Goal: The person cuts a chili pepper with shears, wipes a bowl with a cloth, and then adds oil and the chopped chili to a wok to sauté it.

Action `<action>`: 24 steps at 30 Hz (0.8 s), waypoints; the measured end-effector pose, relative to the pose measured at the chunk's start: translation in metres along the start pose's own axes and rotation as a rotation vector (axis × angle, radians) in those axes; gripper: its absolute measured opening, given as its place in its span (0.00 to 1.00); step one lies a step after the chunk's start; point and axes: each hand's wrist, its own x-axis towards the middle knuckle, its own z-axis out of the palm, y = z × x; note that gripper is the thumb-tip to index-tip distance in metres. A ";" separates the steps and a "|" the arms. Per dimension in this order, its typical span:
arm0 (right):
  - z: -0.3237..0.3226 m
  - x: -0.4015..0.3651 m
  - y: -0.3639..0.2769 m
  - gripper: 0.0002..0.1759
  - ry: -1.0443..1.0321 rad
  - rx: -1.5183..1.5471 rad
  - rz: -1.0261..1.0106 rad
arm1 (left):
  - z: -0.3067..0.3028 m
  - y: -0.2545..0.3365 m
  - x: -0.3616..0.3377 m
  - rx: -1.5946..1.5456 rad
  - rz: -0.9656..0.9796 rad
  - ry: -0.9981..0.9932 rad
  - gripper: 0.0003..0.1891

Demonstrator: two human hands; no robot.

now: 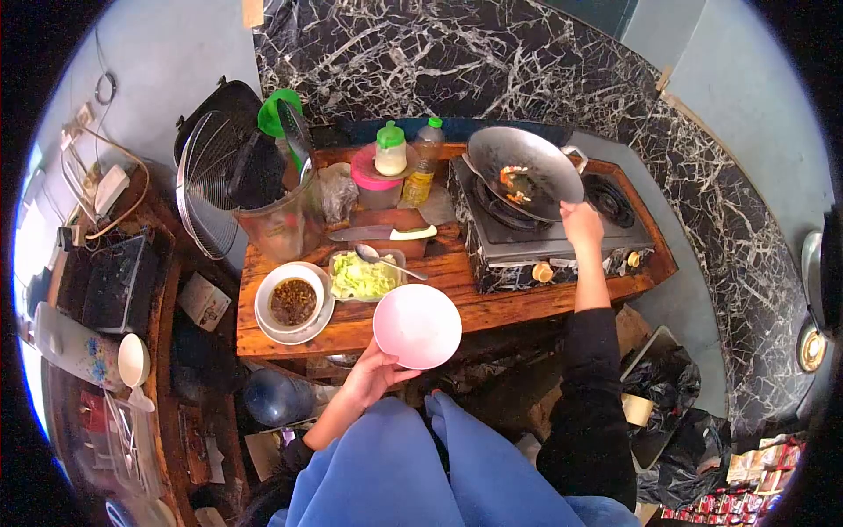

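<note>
My left hand (376, 379) grips a pale pink bowl (417, 325) by its lower edge, and the inside of the bowl faces me. My right hand (582, 227) is closed at the near rim of a wok (555, 162); whatever its fingers hold is hidden. Orange and red bits of food (515, 184) lie in the wok, which sits on a gas stove (527, 250). Left of the pink bowl, shredded greens (356, 279) fill a clear container with a spoon (386, 262) resting on it. A white bowl of dark brown sauce (293, 301) stands on a plate.
Behind the greens, a knife (382, 233) lies on the wooden counter (492, 314). An oil bottle (421, 167) and a green-lidded jar (390, 149) stand at the back. A utensil bin (281, 220) and a wire strainer (206, 189) are to the left. Black plastic bags (676, 439) lie below right.
</note>
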 end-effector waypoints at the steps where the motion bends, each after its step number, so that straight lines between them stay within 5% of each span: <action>1: -0.009 -0.005 -0.001 0.09 -0.056 0.005 0.011 | -0.001 0.001 0.001 -0.001 0.009 -0.001 0.36; 4: -0.031 -0.012 -0.004 0.10 -0.186 -0.032 0.104 | -0.006 -0.002 0.002 -0.009 -0.032 0.007 0.36; 11: -0.007 -0.006 0.010 0.10 -0.068 -0.060 -0.032 | -0.006 -0.002 0.003 -0.025 -0.054 -0.046 0.38; 19: -0.072 -0.025 0.009 0.10 -0.129 -0.100 0.070 | -0.007 -0.003 0.004 -0.012 -0.014 -0.035 0.36; 24: -0.021 -0.016 -0.007 0.09 -0.068 -0.072 0.063 | -0.001 -0.003 0.005 -0.001 -0.065 -0.041 0.39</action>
